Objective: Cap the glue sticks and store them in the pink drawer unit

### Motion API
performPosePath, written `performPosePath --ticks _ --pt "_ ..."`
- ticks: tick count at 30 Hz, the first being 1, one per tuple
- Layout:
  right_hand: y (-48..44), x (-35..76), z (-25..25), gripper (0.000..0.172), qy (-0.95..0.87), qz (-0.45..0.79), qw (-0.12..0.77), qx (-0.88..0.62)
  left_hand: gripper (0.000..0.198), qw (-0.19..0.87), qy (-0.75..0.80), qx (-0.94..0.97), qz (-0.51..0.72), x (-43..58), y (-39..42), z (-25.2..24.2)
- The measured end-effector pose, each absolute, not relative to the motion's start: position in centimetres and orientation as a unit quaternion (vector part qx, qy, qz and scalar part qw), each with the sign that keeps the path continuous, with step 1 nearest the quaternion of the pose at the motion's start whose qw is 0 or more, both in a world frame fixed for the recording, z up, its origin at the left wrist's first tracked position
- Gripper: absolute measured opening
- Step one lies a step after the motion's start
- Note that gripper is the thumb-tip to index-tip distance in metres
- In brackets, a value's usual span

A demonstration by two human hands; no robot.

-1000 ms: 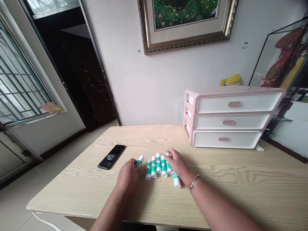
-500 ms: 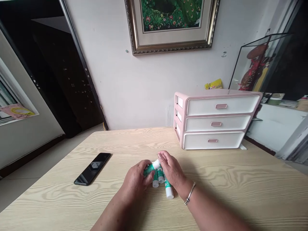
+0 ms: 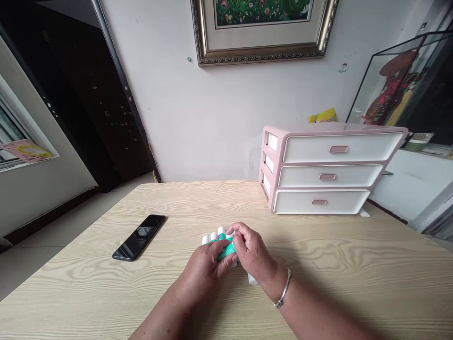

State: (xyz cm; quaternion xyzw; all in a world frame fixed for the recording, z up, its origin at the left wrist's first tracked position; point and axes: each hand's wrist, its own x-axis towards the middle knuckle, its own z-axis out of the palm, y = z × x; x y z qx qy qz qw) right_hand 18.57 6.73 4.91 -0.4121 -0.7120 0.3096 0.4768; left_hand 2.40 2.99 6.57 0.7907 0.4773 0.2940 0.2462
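Several green-and-white glue sticks (image 3: 226,250) are bunched together on the wooden table (image 3: 354,264). My left hand (image 3: 205,267) is closed around the bunch from the left, thumb on a green label. My right hand (image 3: 252,255) is closed over the sticks from the right, fingertips on the white caps. One stick's white end (image 3: 252,279) pokes out under my right wrist. A metal bracelet (image 3: 283,290) circles that wrist.
A black phone (image 3: 139,230) lies on the table to the left. A pink three-drawer organizer (image 3: 331,170) stands at the back right, drawers closed. Behind are a white wall, a framed picture (image 3: 264,28) and a glass case (image 3: 403,85). A dark doorway is at left.
The sticks lay in a spread row a second ago; both hands have pushed them together and now clasp them as a bunch. The camera view shifted slightly.
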Motion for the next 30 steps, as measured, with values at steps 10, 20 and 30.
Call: performPosePath --ticks 10,20,30 --pt "9.4 22.7 4.7 0.024 -0.655 0.217 0.556 -0.464 0.054 0.457 0.493 0.644 0.365 0.3 2.6 8.0" --pt "11.4 24.6 4.9 0.024 -0.714 0.088 0.292 -0.63 0.036 0.033 0.81 0.55 0.201 -5.7 5.9 5.2" --pt "11.3 25.2 4.5 0.027 -0.723 0.105 0.187 -0.656 0.035 -0.021 0.847 0.517 0.119 -6.7 6.0 4.8"
